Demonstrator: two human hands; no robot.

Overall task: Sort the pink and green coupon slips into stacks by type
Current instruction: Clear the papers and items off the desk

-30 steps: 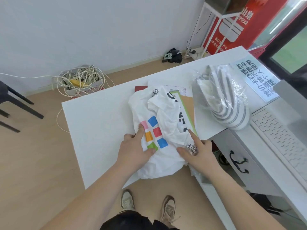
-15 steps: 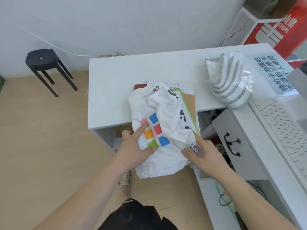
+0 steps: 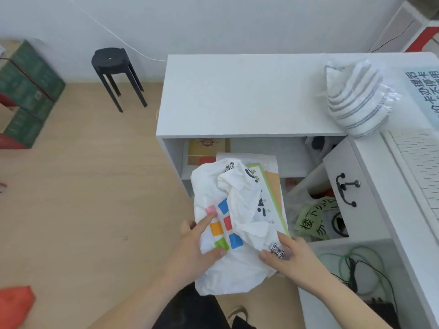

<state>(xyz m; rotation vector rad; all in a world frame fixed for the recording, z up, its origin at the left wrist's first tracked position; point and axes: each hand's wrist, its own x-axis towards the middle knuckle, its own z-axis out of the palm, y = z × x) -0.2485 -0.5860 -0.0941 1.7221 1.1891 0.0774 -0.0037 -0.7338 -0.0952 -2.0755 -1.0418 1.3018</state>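
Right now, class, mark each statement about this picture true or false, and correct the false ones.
1. The left hand and right hand both grip the white plastic bag. True.
2. That bag lies flat on the white desk. False: it is held in the air in front of the desk.
3. A black stool stands near the wall. True.
4. The striped bundle in clear wrap sits on the floor. False: it sits on the desk top.
5. A green-edged sheet shows behind the bag. True.
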